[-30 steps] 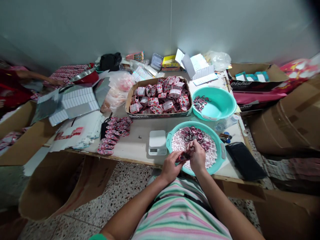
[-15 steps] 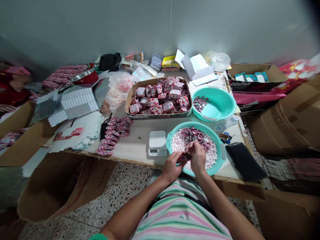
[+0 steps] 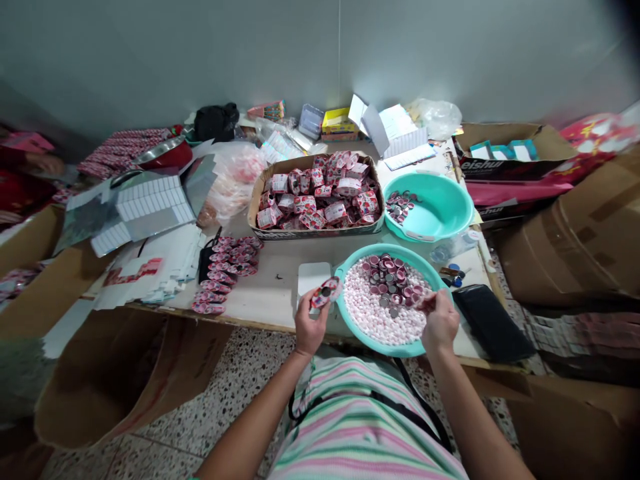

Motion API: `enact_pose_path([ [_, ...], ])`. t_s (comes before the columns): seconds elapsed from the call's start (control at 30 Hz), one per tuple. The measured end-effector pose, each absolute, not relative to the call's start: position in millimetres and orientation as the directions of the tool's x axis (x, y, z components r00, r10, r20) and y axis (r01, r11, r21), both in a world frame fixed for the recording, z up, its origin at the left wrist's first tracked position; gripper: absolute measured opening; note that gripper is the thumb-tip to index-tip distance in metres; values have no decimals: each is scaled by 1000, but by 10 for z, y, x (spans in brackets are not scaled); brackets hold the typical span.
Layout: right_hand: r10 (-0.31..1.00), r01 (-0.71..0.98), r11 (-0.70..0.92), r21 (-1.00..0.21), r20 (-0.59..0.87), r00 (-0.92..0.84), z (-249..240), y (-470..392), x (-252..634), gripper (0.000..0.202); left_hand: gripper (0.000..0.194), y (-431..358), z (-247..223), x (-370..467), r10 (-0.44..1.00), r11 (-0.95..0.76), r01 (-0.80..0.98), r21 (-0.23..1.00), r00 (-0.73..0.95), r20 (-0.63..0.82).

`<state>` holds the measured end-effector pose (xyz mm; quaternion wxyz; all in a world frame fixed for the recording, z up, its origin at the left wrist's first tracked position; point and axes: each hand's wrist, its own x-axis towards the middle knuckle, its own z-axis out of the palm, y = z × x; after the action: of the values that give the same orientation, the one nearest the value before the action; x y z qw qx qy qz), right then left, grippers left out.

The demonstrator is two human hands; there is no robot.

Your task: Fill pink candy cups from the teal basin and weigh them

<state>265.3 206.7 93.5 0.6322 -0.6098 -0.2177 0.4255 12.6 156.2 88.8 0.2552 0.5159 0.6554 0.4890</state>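
Observation:
My left hand (image 3: 310, 325) grips a small red-and-white patterned packet (image 3: 326, 293) over the front of a white scale (image 3: 311, 275). My right hand (image 3: 440, 320) is closed at the right rim of a turquoise basin (image 3: 345, 320), its fingertips pinched; what they hold, if anything, is too blurred to name. White and pale pink pellets (image 3: 375, 317) fill the basin, with a heap of small round maroon-and-silver pieces (image 3: 387, 273) on top. Behind it, another turquoise basin (image 3: 445, 207) contains similar round pieces.
A carton (image 3: 255, 213) full of patterned packets stands at the table's middle. Left of the scale lie rows of patterned packets (image 3: 220, 277). A black pouch (image 3: 493, 323) lies at the right edge. At far left, a person's hand (image 3: 47, 163) shows. Open cardboard boxes stand below.
My hands have moved apart from over the basin. The left has gone left with the packet, and the right has shifted right to the rim.

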Motion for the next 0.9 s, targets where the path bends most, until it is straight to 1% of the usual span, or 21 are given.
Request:
enact_pose_path([
  [0.1, 762, -215, -215, -953, -302, 573, 815, 1940, 2706, 35, 40, 1643, 748, -122, 866, 89, 421, 903, -480, 139],
  [0.2, 762, -94, -280, -955, -281, 584, 732, 1847, 2742, 36, 38, 1716, 629, -346, 842, 159, 503, 850, -518, 149],
  [0.3, 797, 30, -290, -956, -224, 561, 680, 1795, 2773, 38, 36, 1779, 469, -490, 867, 199, 621, 758, -472, 160],
  [0.4, 812, 96, -313, -945, -214, 542, 642, 1746, 2805, 41, 36, 1848, 278, -542, 896, 202, 663, 721, -423, 138],
  [0.53, 783, 92, -347, -933, -234, 577, 586, 1639, 2849, 41, 36, 1968, 78, -545, 925, 168, 669, 724, -362, 119],
  [0.63, 748, 55, -378, -924, -270, 606, 537, 1537, 2869, 41, 36, 2065, -11, -557, 946, 127, 680, 722, -302, 118],
  [0.7, 736, 41, -403, -914, -297, 608, 508, 1480, 2873, 42, 37, 2113, -53, -580, 959, 121, 675, 727, -270, 91],
  [0.77, 730, 42, -428, -903, -318, 605, 481, 1442, 2872, 43, 44, 2128, -82, -613, 965, 135, 669, 730, -257, 58],
  [0.87, 737, 48, -446, -894, -336, 586, 440, 1428, 2871, 43, 67, 2051, -104, -682, 962, 153, 671, 725, -269, 45],
  [0.9, 748, 52, -443, -895, -337, 571, 423, 1434, 2873, 43, 71, 1992, -108, -711, 960, 159, 673, 722, -277, 47],
])
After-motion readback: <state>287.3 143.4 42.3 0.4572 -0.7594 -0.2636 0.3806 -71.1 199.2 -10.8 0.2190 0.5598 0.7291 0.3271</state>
